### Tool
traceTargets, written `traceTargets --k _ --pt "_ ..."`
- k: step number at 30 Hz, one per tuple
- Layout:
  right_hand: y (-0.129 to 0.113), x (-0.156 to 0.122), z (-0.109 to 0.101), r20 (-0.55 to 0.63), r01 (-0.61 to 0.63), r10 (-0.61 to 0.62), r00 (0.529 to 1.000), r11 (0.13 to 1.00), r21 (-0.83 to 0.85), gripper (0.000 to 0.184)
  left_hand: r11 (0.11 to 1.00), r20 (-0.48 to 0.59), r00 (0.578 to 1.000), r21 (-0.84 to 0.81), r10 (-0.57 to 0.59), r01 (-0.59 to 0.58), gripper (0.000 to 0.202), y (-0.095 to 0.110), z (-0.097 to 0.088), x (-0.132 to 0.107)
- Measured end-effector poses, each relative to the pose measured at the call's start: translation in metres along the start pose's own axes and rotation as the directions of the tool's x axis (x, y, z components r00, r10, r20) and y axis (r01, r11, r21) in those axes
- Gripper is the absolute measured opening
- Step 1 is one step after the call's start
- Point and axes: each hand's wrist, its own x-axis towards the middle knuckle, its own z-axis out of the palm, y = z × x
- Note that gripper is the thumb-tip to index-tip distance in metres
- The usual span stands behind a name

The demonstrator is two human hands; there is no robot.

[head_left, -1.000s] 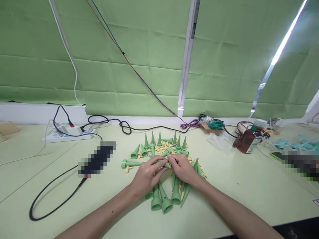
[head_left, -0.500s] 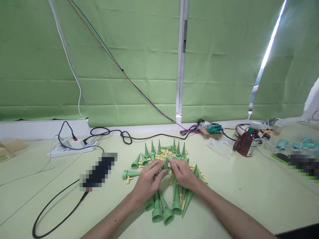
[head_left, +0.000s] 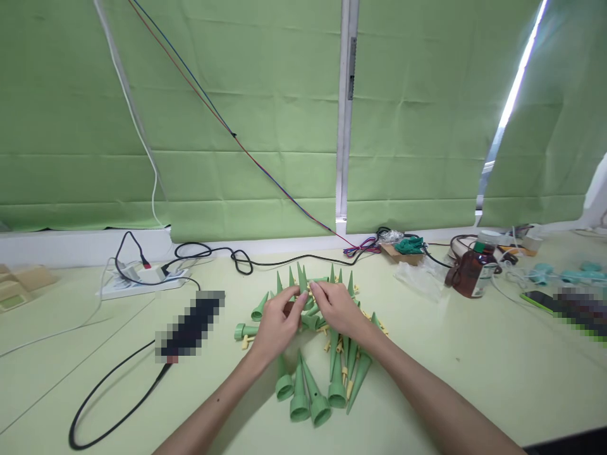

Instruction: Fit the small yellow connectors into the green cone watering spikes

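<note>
My left hand (head_left: pixel 279 317) grips a green plastic watering spike (head_left: pixel 303 282), its tip pointing up. My right hand (head_left: pixel 339 307) is closed in a pinch beside that spike, on what looks like a small yellow valve (head_left: pixel 311 289); the fingers cover most of it. Several more green spikes stand upright behind my hands. Others lie on their sides in front, among them one spike (head_left: pixel 300 404) with its wide hollow end towards me. Loose yellow valves (head_left: pixel 246 342) are scattered among the spikes, partly hidden by my hands.
A phone-like black device (head_left: pixel 192 325) with a looped cable lies left of the spikes. Behind it sits a white power strip (head_left: pixel 142 284). At the right stand a brown bottle (head_left: pixel 469 272), a clear plastic bag (head_left: pixel 417 278) and a green-edged phone (head_left: pixel 538 299). Green blinds (head_left: pixel 256 126) hang behind.
Both hands have moved slightly up and to the left, carrying the spike away from me. The spike is now held more upright, with more of its tip showing.
</note>
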Motion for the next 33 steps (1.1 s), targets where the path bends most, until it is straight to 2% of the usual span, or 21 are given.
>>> traceTargets --k 5,12,15,22,33 --pt "0.007 -0.002 0.01 -0.058 0.007 -0.008 0.998 1.0 -0.015 0.037 1.0 -0.048 0.999 0.005 0.01 -0.01 0.029 -0.003 0.003 0.0" --pt "0.02 -0.022 0.019 -0.051 0.064 -0.063 0.997 0.998 0.008 0.033 0.966 -0.046 0.981 0.189 0.189 -0.177 0.03 -0.02 0.009 -0.014" --pt "0.02 -0.027 0.019 -0.034 0.056 -0.056 0.998 0.998 0.015 0.032 0.951 -0.013 0.971 0.203 0.239 -0.232 0.032 -0.022 0.01 -0.018" --pt "0.021 -0.032 0.023 -0.001 0.047 -0.047 0.999 0.999 0.009 0.033 0.979 -0.039 0.988 0.147 0.148 -0.141 0.035 -0.021 0.013 -0.02" --pt "0.019 -0.038 0.025 -0.023 0.033 -0.031 0.999 0.998 0.057 0.033 0.998 -0.083 0.996 0.046 0.04 -0.036 0.035 -0.015 0.018 -0.026"
